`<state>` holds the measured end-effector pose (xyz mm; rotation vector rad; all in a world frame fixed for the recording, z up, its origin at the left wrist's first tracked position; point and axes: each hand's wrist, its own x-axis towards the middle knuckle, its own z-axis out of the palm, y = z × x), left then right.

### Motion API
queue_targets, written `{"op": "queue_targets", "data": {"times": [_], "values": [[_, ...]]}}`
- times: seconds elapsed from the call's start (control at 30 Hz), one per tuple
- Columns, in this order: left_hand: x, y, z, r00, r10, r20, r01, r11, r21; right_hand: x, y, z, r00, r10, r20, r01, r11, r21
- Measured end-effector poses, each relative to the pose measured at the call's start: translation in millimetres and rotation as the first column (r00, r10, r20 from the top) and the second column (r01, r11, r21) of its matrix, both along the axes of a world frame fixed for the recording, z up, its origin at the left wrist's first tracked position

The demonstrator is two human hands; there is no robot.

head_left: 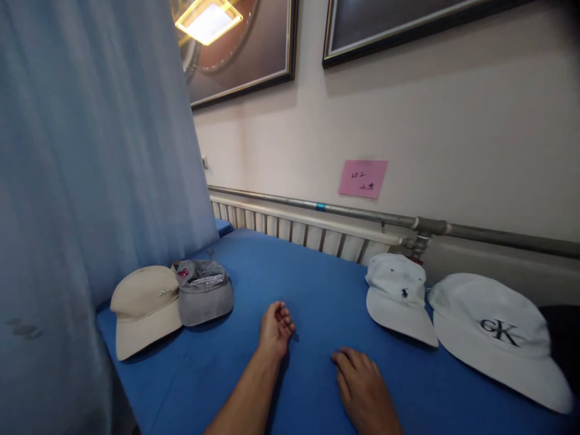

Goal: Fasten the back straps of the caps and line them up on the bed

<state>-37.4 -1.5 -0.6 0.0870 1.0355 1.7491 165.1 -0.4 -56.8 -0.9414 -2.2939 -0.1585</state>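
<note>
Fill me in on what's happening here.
A person has both hands at a blue-covered table, with neither one visibly holding anything. The left hand is turned on its side with the fingers loosely curled; the right hand is back up, fingers slightly bent. To the left, a beige cap and a grey cap sit side by side. To the right are a smaller white cap and a white CK cap. Neither hand touches a cap.

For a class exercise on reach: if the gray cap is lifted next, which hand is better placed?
Probably the left hand: it looks empty and is nearer the gray cap, nothing standing between them. The right hand is farther away, closer to the smaller-looking white cap.
</note>
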Motion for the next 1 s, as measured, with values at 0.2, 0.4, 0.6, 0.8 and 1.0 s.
{"op": "queue_targets", "data": {"times": [0.2,0.4,0.6,0.8,1.0], "values": [[-35,-58,1.3,0.98,0.192,0.055,-0.19,0.981,-0.039,2,-2,1.5,1.0,-0.014,-0.027,0.014,1.0,-0.002],[-73,-112,6.9,0.929,0.369,0.027,-0.367,0.928,-0.06,3,-7,8.0,1.0,-0.009,-0.016,0.008,0.998,-0.07],[-108,-100,12.7,0.867,0.496,0.043,-0.493,0.868,-0.058,11,-25,14.6,0.999,-0.02,-0.029,0.013,0.977,-0.213],[-92,-79,17.4,0.925,0.381,-0.004,-0.38,0.923,0.061,32,-56,26.3,0.99,-0.025,-0.14,-0.039,0.899,-0.436],[-37,-77,38.9,0.984,-0.009,-0.18,0.049,0.974,0.22,50,-58,29.3,0.796,-0.225,-0.563,-0.255,0.717,-0.648]]}}
